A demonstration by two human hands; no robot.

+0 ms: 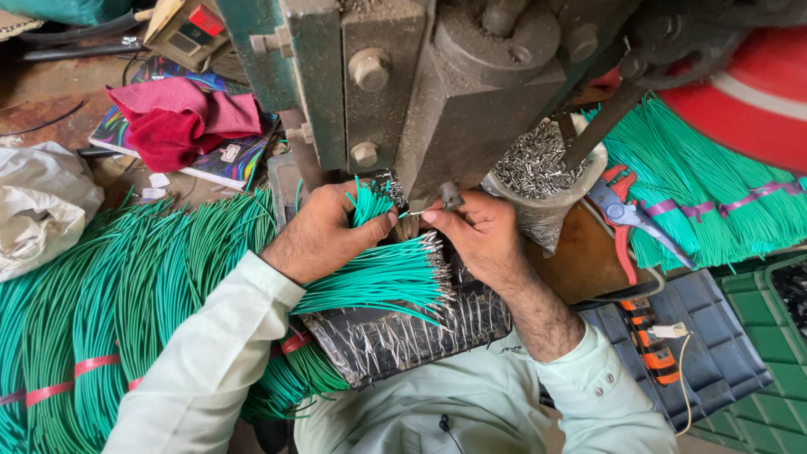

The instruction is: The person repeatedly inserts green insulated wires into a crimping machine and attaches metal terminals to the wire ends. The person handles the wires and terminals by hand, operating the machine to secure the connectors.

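A: Where is the single green wire [410, 214] seen?

B: It is pinched between thumb and forefinger of the right hand [479, 235], just below the grey press machine [454, 92]; its bare end is pointed toward nine o'clock, at the left hand [324, 231].

A: And the left hand?

B: It is closed around a short bunch of green wires [367, 204], whose tips are seen poking up past the knuckles; the two hands are held close together, almost touching.

A: What is found directly beneath them?

B: A fan of green wires with metal tips [387, 279] is laid at six o'clock of the hands, on a black tray lined with crinkled plastic [395, 340].

A: Farther out?

B: At three o'clock a cup of small metal terminals [538, 168] is seen, and beyond it red-handled pliers [626, 214] and a bundle of green wires tied with purple tape [714, 197]; at nine o'clock a large bundle bound with red tape [101, 319] is spread; at eleven o'clock a red cloth [181, 118] is laid on a colourful book [227, 160]; a white bag [38, 206] is seen at the far left edge.
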